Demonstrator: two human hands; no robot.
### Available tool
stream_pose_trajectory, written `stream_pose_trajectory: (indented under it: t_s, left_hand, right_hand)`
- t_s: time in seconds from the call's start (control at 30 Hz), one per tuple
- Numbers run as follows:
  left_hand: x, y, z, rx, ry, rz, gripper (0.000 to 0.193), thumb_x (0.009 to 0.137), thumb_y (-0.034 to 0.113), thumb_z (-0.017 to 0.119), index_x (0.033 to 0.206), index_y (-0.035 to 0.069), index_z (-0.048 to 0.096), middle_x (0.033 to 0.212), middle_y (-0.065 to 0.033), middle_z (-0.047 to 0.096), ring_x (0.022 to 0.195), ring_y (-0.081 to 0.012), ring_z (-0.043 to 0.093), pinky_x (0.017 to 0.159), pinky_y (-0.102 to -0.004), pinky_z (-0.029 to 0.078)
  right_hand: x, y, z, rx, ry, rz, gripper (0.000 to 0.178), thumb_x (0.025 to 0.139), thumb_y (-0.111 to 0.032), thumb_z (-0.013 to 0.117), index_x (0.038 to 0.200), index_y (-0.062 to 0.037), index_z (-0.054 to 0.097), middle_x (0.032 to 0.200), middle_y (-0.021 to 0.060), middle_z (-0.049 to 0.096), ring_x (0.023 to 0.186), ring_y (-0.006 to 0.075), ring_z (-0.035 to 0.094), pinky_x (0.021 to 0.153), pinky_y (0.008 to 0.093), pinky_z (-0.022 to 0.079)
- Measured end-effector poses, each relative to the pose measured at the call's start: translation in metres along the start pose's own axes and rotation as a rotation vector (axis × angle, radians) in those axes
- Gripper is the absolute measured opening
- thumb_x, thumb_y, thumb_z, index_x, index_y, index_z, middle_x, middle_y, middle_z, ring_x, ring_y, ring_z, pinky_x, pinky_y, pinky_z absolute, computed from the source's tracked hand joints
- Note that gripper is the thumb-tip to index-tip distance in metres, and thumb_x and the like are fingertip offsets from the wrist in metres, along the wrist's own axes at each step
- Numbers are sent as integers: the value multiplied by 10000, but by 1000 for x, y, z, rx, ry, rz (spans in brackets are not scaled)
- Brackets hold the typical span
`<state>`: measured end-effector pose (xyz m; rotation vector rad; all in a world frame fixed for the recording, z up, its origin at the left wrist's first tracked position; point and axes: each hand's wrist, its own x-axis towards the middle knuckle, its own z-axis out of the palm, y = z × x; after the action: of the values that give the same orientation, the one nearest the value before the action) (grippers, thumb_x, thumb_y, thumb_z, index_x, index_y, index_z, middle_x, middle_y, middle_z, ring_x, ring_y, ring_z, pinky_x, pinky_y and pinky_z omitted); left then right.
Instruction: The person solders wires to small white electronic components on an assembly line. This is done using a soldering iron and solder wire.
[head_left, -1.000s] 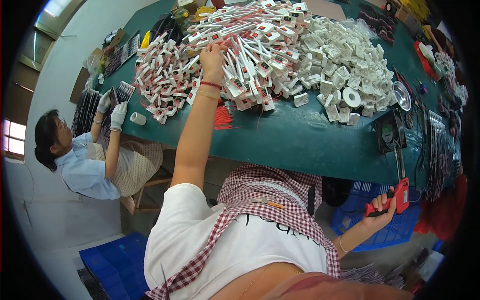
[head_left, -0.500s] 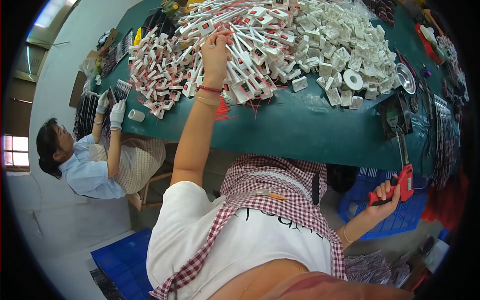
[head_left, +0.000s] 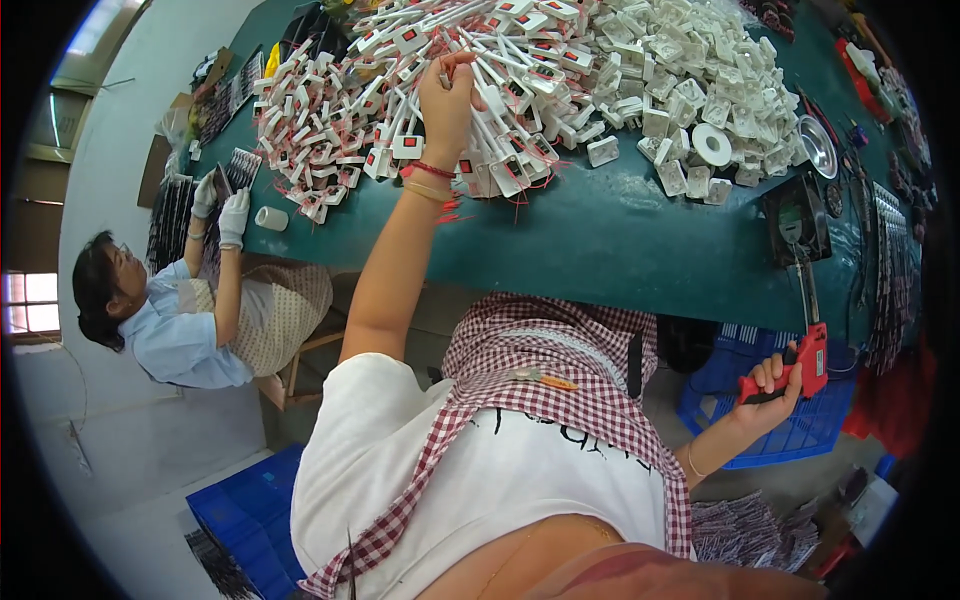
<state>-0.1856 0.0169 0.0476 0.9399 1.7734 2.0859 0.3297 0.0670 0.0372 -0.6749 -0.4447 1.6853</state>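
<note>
My left hand (head_left: 447, 100) reaches over a heap of white stemmed parts (head_left: 515, 175) with red-and-black faces and thin red wires. Its fingers are curled together; what they pinch, if anything, is too small to make out. At the right, my right hand (head_left: 772, 380) is wrapped round the handle of a red soldering gun (head_left: 815, 365). The gun's long metal barrel points away from me, its front end at a dark open box (head_left: 812, 212) on the table's right side.
On the green table (head_left: 600, 265) lie a heap of clear-white plastic housings (head_left: 690, 100), a white ring (head_left: 712, 146), a metal bowl (head_left: 817, 148) and smaller white pieces (head_left: 310, 140). A gloved co-worker (head_left: 185, 320) sits at the left. Blue crates (head_left: 800, 430) stand below.
My left hand has shifted slightly right and nearer over the heap, with the wrist turned. My right hand keeps its hold on the soldering gun almost unmoved.
</note>
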Motion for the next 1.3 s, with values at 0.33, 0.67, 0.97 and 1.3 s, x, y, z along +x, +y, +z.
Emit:
stream_pose_trajectory:
  t_s: [0.33, 0.67, 0.97, 1.3]
  left_hand:
    - [-28, 52, 8, -51, 25, 128, 171, 907, 75, 461, 911, -10, 610, 620, 55, 475, 470, -3, 354, 423, -168, 271]
    - [-51, 37, 76, -446, -149, -430, 209, 808, 59, 501, 985, -38, 552, 588, -6, 462, 398, -74, 365, 345, -215, 305]
    - [-90, -67, 184, 174, -275, -354, 495, 821, 302, 577, 1133, -69, 478, 957, -213, 611, 865, -309, 597, 784, -361, 460]
    - [-132, -7, 106, 646, -746, 77, 403, 780, 184, 643, 1104, -15, 511, 1048, -211, 488, 889, -389, 560, 811, -409, 467]
  right_hand:
    - [1, 2, 5, 26, -52, 17, 332, 937, -189, 464, 1165, 52, 473, 680, 43, 406, 491, 78, 348, 458, 214, 347]
    - [-1, 2, 6, 17, -29, 18, 335, 927, -176, 474, 1169, 54, 454, 676, 49, 406, 490, 82, 354, 456, 214, 356]
    - [-10, -1, 13, 27, -93, 8, 330, 930, -167, 457, 1163, 67, 450, 662, 60, 422, 479, 83, 367, 451, 219, 360]
    - [-6, 8, 10, 17, -25, 63, 337, 932, -171, 447, 1161, 77, 445, 656, 52, 413, 471, 80, 364, 441, 217, 352]
